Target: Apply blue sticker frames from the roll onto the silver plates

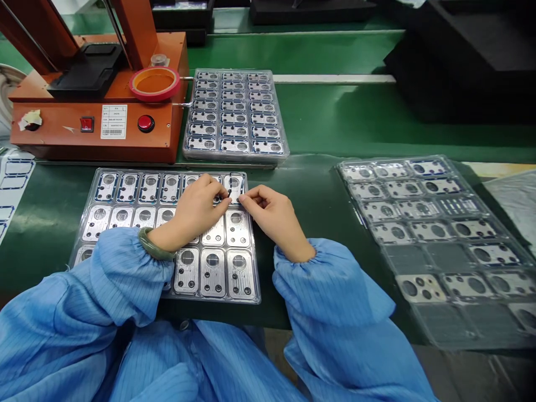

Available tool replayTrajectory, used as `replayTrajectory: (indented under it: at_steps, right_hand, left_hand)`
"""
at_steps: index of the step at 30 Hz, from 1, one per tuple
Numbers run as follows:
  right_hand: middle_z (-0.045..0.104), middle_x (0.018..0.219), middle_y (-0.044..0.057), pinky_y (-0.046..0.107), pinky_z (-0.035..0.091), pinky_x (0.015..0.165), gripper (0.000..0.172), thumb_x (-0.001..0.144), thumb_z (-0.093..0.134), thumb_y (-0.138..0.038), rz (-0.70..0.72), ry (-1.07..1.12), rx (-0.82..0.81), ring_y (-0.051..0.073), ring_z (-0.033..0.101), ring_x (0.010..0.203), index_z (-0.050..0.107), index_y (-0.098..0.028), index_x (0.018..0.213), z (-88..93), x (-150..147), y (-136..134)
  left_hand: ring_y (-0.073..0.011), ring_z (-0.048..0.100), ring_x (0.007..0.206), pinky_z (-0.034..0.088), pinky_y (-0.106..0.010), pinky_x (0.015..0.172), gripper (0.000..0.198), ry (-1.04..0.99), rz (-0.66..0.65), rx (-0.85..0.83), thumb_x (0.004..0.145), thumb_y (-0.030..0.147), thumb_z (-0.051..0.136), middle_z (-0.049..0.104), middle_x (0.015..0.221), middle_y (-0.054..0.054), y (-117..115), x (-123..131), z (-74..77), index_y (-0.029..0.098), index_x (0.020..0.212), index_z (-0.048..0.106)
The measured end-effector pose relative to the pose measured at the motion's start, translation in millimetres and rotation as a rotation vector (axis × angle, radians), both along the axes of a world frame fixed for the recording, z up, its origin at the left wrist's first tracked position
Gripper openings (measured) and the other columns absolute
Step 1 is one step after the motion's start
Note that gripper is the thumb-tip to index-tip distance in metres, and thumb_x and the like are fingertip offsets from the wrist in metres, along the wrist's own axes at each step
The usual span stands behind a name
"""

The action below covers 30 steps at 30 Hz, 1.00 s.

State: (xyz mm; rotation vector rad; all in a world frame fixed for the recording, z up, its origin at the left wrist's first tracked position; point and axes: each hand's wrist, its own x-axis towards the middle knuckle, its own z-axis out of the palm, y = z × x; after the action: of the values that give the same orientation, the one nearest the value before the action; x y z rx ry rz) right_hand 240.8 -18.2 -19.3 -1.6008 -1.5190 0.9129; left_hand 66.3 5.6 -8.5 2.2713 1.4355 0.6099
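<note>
A clear plastic tray [256,268] lies before me, filled with rows of small silver metal plates, each with one large round hole and smaller ones. Over the plate at its far right corner [237,182], both my hands meet. My left hand [196,209] has thumb and forefinger pinched at a thin black strip [230,181] over that plate's left side. At the plate's right edge my right hand [274,215] holds its thumb and fingertips together; what is between them is too small to make out. Other far-row plates carry blue-edged frames.
An orange press machine [138,148] with a red tape roll [154,84] on it stands back left. Beside it sits a stack of filled trays [237,153]. A partly filled tray [427,258] lies right. A sheet of blue-outlined frames [14,181] is far left; black foam [452,84] stands back right.
</note>
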Motion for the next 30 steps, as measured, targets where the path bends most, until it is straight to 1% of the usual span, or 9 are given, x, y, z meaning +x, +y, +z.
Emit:
replayTrajectory:
  at_steps: [8,11,15,20,26,30]
  right_hand:
    - [0.06,0.065,-0.002,0.028,0.038,0.061,0.018,0.08,0.06,-0.036,0.009,-0.011,0.012,0.014,0.052,0.062,0.063,-0.021,0.072,-0.3,0.3,-0.1]
    - [0.061,0.065,-0.001,0.028,0.038,0.062,0.017,0.081,0.059,-0.035,0.021,-0.047,0.021,0.014,0.052,0.061,0.063,-0.021,0.072,0.7,0.7,-0.4]
    - [0.06,0.065,-0.001,0.028,0.038,0.063,0.015,0.081,0.058,-0.032,0.057,-0.115,0.057,0.014,0.052,0.062,0.063,-0.021,0.072,2.3,2.4,-1.4]
    - [0.062,0.066,-0.002,0.028,0.037,0.062,0.014,0.08,0.059,-0.031,0.087,-0.12,0.028,0.014,0.052,0.062,0.061,-0.022,0.07,2.4,3.8,0.0]
    - [0.062,0.068,-0.001,0.029,0.038,0.065,0.016,0.078,0.058,-0.035,0.079,-0.107,-0.022,0.016,0.053,0.065,0.061,-0.022,0.07,-0.5,4.8,2.3]
    - [0.062,0.066,-0.001,0.029,0.039,0.063,0.02,0.078,0.057,-0.039,0.06,-0.123,0.017,0.017,0.055,0.064,0.061,-0.022,0.07,-3.1,5.4,3.5]
  left_hand:
    - [-0.0184,0.057,0.08,0.046,-0.035,0.075,0.008,-0.003,0.015,-0.017,0.085,0.025,0.059,0.058,0.091,-0.005,1.0,0.5,0.3,0.019,0.081,0.062]
    - [-0.0181,0.057,0.079,0.046,-0.035,0.074,0.007,0.01,0.011,-0.015,0.085,0.025,0.059,0.057,0.092,-0.005,1.4,0.8,0.5,0.019,0.082,0.062]
    - [-0.0194,0.057,0.082,0.046,-0.036,0.076,0.007,0.025,0.011,-0.02,0.085,0.026,0.059,0.057,0.093,-0.006,1.8,0.7,-0.4,0.019,0.083,0.062]
    - [-0.0203,0.057,0.086,0.047,-0.036,0.079,0.008,0.038,0.01,-0.001,0.085,0.027,0.058,0.056,0.095,-0.006,2.8,0.7,-2.6,0.02,0.085,0.062]
    - [-0.0221,0.058,0.09,0.047,-0.037,0.082,0.008,0.035,0.025,-0.001,0.085,0.025,0.056,0.056,0.096,-0.006,1.7,3.1,-4.0,0.02,0.085,0.062]
    - [-0.0228,0.058,0.092,0.047,-0.038,0.083,0.008,0.009,0.041,-0.006,0.085,0.026,0.057,0.057,0.095,-0.006,2.3,4.6,-9.1,0.02,0.084,0.062]
